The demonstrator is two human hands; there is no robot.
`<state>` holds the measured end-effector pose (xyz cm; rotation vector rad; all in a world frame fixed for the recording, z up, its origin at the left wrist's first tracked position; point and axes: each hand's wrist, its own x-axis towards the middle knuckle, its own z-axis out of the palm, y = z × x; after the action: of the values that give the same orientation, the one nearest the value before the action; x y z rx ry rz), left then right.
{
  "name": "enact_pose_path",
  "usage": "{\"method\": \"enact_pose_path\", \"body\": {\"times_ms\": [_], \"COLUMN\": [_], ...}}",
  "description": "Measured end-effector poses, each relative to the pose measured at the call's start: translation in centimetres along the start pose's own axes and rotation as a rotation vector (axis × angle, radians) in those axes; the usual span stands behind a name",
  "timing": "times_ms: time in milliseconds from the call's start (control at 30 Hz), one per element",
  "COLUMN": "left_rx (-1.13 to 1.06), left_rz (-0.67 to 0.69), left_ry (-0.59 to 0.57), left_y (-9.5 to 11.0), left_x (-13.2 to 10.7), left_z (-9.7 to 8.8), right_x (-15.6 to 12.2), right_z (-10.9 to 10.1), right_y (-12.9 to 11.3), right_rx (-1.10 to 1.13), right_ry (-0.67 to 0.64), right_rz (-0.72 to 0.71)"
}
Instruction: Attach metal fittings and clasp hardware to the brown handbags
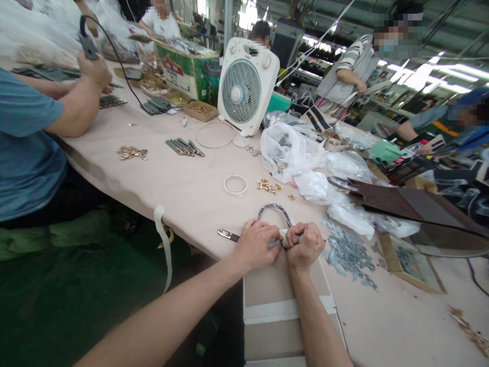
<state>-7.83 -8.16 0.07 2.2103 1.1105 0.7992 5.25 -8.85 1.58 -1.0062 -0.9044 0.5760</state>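
Tabletop (187,196) lies open ahead-left; plastic bags (288,153) block ahead-right.

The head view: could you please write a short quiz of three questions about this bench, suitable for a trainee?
1. Choose one. Which appliance stands upright on the table?
a) a kettle
b) a box fan
c) a desk lamp

2. True or false: the left hand is nearer than the right hand to the metal-fitted end of the dark strap.

3. Fill in: the loose pile of flat grey metal pieces lies nearer to the ____ hand.

Key:
1. b
2. True
3. right
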Motion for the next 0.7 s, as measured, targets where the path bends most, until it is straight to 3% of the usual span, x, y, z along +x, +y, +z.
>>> {"method": "enact_pose_path", "body": {"times_ms": [233, 367, 500, 700], "left_rx": [0.013, 0.036, 0.093, 0.178], "left_rz": [0.009, -0.013, 0.012, 0.050], "left_ry": [0.022, 0.051, 0.051, 0.030], "left_y": [0.1, 0.3, 0.5, 0.8], "left_x": [-0.6, -0.7, -0.8, -0.8], "left_z": [-0.3, -0.3, -0.2, -0.2], "right_x": [0.4, 1.0, 2.6, 4.2], "right_z": [0.9, 0.1, -0.4, 0.5], "right_y": [-0.4, -0.9, -1.6, -0.5], "right_rx": [-0.349, -0.067, 0.160, 0.109], "right_ry": [-0.132, -0.063, 0.066, -0.114], "right_rz": [0.018, 0.090, 0.059, 0.276]}}
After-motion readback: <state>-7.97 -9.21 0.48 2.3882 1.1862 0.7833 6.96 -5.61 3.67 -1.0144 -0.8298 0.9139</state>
